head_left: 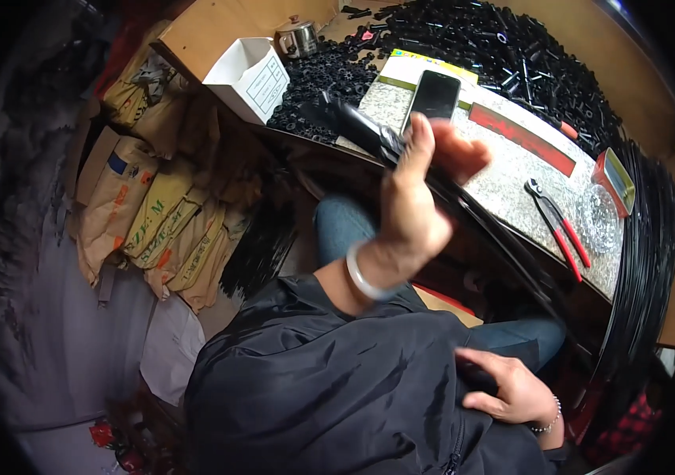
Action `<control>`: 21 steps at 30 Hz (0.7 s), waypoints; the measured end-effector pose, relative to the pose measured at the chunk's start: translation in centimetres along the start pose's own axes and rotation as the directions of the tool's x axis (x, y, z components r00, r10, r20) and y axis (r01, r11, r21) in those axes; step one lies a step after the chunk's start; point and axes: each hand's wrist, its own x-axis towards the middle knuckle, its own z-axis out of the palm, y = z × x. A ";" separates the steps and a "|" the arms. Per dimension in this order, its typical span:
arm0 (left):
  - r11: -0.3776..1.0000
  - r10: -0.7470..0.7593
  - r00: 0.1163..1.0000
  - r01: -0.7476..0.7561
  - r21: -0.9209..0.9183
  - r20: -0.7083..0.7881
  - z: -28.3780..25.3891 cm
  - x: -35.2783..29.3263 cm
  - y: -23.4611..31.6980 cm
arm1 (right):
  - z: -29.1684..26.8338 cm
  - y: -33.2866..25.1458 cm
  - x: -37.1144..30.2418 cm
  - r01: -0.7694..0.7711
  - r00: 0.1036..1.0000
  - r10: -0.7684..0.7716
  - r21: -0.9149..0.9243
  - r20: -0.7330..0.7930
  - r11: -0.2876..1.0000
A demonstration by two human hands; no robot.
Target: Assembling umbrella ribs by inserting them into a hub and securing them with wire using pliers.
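Note:
My left hand (pixel 413 210), raised in front of the table edge with a white bangle on its wrist, is closed round a long black folded umbrella frame (pixel 504 237). The frame slants from a shiny, blurred upper end near the pile of small parts down to the right, past the table edge. Its fingers are smeared by motion. Low on the right, beside my dark jacket and over my lap, my right hand (pixel 511 389) has its thumb and fingers apart, with nothing seen in it. A beaded bracelet circles that wrist.
On the speckled table (pixel 504 194) lie a phone (pixel 436 95), a red strip (pixel 521 138) and red-handled pincers (pixel 557 229). Black parts (pixel 504 47) heap behind. A white box (pixel 249 79) and metal pot (pixel 298 38) stand left. Long black rods (pixel 646 237) hang right; sacks (pixel 155 214) lean left.

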 end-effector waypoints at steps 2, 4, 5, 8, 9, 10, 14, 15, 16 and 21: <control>0.930 -0.202 0.966 0.241 -0.278 0.159 0.6 -2.3 -2.0 | 0.4 1.7 -0.1 0.233 0.872 -0.122 0.183 -0.475 0.955; 0.852 -0.381 0.907 0.419 -0.312 0.177 -0.3 -4.7 -4.6 | 0.5 -0.3 1.3 0.329 0.375 0.014 0.147 -0.927 0.933; 0.832 -0.464 0.881 0.469 -0.298 0.091 -0.7 -5.9 -5.9 | -0.3 2.5 -0.3 0.536 0.274 -0.269 -0.086 -0.923 0.840; 0.509 -0.821 0.529 0.849 -0.144 0.218 -4.6 -8.7 -7.8 | -2.2 2.5 0.4 0.893 0.318 -0.443 0.108 -0.838 0.438; 0.342 -0.936 0.324 0.928 0.149 0.136 -4.9 -9.0 -6.5 | -2.5 3.2 0.4 0.864 0.340 -0.415 0.107 -0.844 0.492; 0.340 -0.940 0.306 0.838 0.428 0.148 -5.5 -8.4 -5.2 | -2.6 4.3 1.0 0.818 0.290 -0.397 0.010 -0.871 0.575; -0.127 -0.012 0.903 -0.427 0.895 0.429 -8.1 1.1 2.6 | -1.6 8.7 3.0 0.741 0.489 -0.343 0.174 -0.802 0.649; -0.369 0.187 0.808 -0.469 0.802 0.559 -11.0 4.7 5.1 | -0.8 9.3 3.8 0.717 0.495 -0.325 0.168 -0.806 0.676; -0.555 0.263 0.770 -0.372 0.744 0.582 -12.9 7.0 8.0 | 0.0 9.9 4.6 0.699 0.502 -0.278 0.195 -0.819 0.688; -0.736 0.104 0.917 -0.190 0.649 0.386 -18.3 12.5 12.2 | 0.4 10.9 6.1 0.584 0.548 -0.198 0.203 -0.812 0.786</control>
